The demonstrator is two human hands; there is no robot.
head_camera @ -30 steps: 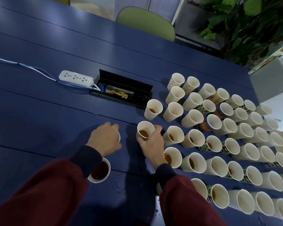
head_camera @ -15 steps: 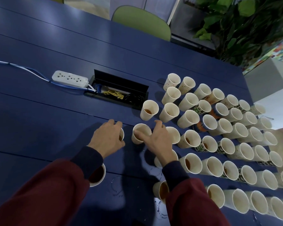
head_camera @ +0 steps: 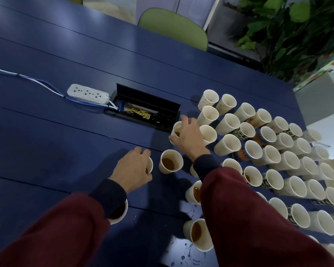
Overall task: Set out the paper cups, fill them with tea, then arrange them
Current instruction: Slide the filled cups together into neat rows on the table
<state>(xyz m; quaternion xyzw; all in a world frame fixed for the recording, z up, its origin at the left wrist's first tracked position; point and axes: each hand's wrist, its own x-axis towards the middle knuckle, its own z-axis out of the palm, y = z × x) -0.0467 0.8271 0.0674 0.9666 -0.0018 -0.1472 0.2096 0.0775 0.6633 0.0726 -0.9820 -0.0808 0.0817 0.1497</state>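
On the blue table (head_camera: 46,132) the left hand (head_camera: 132,169) is curled round the near cup (head_camera: 150,165), which is mostly hidden behind the fingers. The right hand (head_camera: 189,138) reaches farther out and grips the far cup (head_camera: 176,130) from above, thumb on one side and fingers on the other. This cup has tea in it and is just beside the black cable box (head_camera: 148,101). Between the two hands the middle cup (head_camera: 171,161) stands alone with tea inside. Many more cups (head_camera: 228,145) stand close together in rows on the right. A white power strip (head_camera: 88,93) lies left of the box.
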